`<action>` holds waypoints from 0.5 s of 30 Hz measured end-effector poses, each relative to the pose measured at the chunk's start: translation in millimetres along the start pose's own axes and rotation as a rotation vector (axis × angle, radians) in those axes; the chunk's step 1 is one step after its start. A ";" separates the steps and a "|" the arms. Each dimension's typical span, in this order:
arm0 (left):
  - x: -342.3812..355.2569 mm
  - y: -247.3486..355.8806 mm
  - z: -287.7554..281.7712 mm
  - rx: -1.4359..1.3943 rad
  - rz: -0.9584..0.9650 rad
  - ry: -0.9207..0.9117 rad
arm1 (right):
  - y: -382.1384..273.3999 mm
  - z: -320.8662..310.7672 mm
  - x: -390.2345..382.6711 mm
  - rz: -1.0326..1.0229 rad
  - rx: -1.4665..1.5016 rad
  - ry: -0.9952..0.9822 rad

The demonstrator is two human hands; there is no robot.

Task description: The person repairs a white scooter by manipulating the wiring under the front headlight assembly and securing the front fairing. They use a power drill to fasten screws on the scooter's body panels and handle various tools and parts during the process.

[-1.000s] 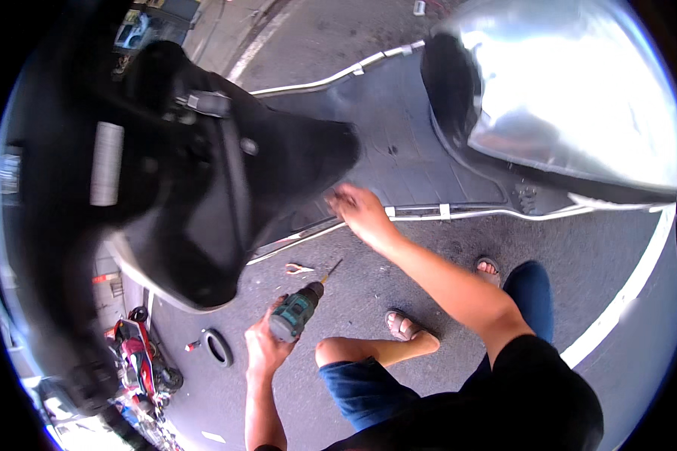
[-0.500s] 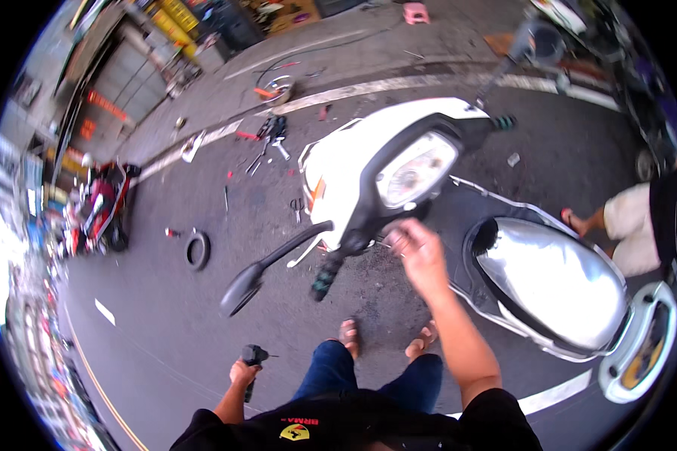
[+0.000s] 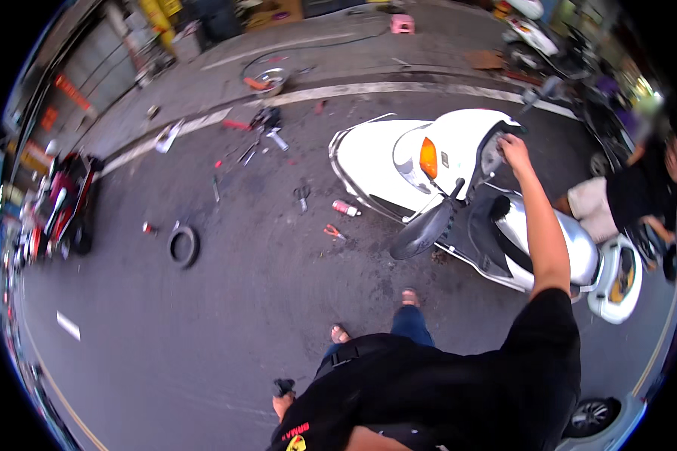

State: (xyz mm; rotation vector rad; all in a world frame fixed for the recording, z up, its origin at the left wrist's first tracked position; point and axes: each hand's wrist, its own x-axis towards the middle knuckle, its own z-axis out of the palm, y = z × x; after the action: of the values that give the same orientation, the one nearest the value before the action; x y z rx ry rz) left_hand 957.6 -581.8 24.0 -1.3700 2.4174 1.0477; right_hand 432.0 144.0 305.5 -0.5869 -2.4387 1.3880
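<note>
A white scooter (image 3: pixel 384 154) stands in front of me and to the right, with a silver seat cover (image 3: pixel 538 233) and an orange turn signal (image 3: pixel 428 156). My right arm reaches over it, and my right hand (image 3: pixel 513 152) is at the far side of the handlebar's dial panel (image 3: pixel 491 152). Its fingers are curled in, and what they grip is hidden. The scooter's black mirror (image 3: pixel 423 229) juts toward me. Low at my left side, my left hand (image 3: pixel 281 406) is closed around a dark cordless drill (image 3: pixel 283 387), partly hidden by my body.
Pliers (image 3: pixel 334 231), a pinkish can (image 3: pixel 346 207), scissors (image 3: pixel 301 198) and several other tools lie on the asphalt. A tire (image 3: pixel 183 247) lies at left. Another person (image 3: pixel 632 192) is beside the scooter's rear. A basin (image 3: pixel 271 80) stands near the curb; parked motorbikes (image 3: pixel 60 203) flank the area.
My right hand has moved from the near middle of the handlebar to its far side. My view has shifted, and the handlebar now points another way. The drill stays in my left hand.
</note>
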 end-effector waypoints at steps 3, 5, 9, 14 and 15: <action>89.7 -96.0 -13.5 0.095 -0.113 0.052 | -19.8 35.0 23.3 0.158 -0.235 0.094; 135.3 -76.9 -14.3 0.119 -0.048 0.165 | -15.9 25.2 55.4 0.167 -0.243 0.182; 152.0 -52.3 -38.5 -0.036 -0.361 -0.048 | 62.7 -4.8 84.4 0.135 -0.541 0.333; 276.7 76.2 -111.8 -0.126 -0.161 0.198 | 75.6 19.2 156.5 0.388 -0.259 0.583; 278.2 82.2 -128.8 -0.078 -0.208 0.214 | 88.1 37.4 158.8 0.465 -0.247 0.551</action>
State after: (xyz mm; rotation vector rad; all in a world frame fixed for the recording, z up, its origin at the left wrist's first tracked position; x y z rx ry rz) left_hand 758.4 -828.9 30.7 -1.7999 2.3287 0.9978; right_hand 294.9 231.3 216.4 -1.4513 -2.0938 0.8857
